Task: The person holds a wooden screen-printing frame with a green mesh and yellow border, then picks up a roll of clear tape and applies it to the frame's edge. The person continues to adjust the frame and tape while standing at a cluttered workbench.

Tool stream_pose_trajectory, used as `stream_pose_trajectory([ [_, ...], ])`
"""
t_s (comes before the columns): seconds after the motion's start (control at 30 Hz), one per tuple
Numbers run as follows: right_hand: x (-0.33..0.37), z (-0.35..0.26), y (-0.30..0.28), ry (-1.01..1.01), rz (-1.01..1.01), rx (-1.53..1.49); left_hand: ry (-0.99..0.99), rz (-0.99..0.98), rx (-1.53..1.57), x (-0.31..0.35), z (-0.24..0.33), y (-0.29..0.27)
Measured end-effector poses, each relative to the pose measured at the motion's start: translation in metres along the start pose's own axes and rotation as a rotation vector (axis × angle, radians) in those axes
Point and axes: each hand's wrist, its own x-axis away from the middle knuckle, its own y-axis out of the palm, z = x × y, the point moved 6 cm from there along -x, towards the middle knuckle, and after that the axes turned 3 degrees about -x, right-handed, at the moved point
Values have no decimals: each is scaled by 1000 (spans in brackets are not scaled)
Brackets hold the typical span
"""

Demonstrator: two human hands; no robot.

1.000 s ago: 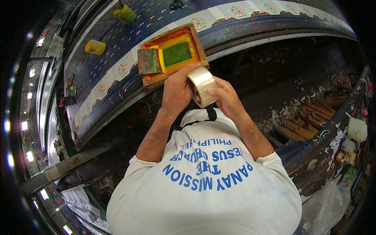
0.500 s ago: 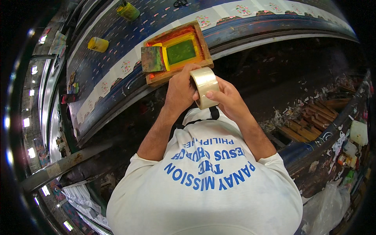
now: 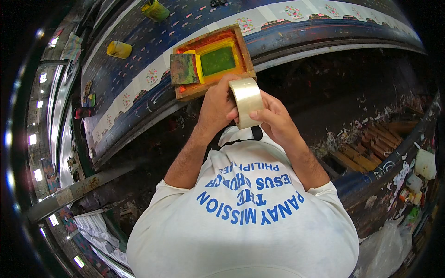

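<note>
Between my two hands is a wide roll of clear packing tape, held upright in front of my waist. My left hand grips it from the left, with some fingers hidden behind or inside the ring. On the other side, my right hand has its thumb on the tape's outer face. Just beyond the hands, a wooden screen-printing frame with yellow and red ink stains rests on the long table's near edge. A squeegee with a stained flat board lies across the frame's left part.
A yellow ink cup and a yellow-green ink container stand on the long printing table. White strips with flower prints run along it. Wooden slats and scraps lie at right. A metal bar crosses at lower left.
The whole view has shifted slightly, so the table and frame sit a little further right. Both hands keep their hold on the tape roll, with its position between them almost the same.
</note>
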Motion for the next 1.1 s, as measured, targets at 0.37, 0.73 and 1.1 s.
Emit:
stream_pose_trajectory([
  [0.37, -9, -13, -7, -53, 109, -31, -34, 49, -101, -12, 9, -2],
  [0.73, -17, -20, -10, -92, 54, -15, -15, 42, -159, -24, 15, -7],
  [1.1, -23, -21, -11, -109, 52, 27, -2, 45, -175, -30, 13, -9],
])
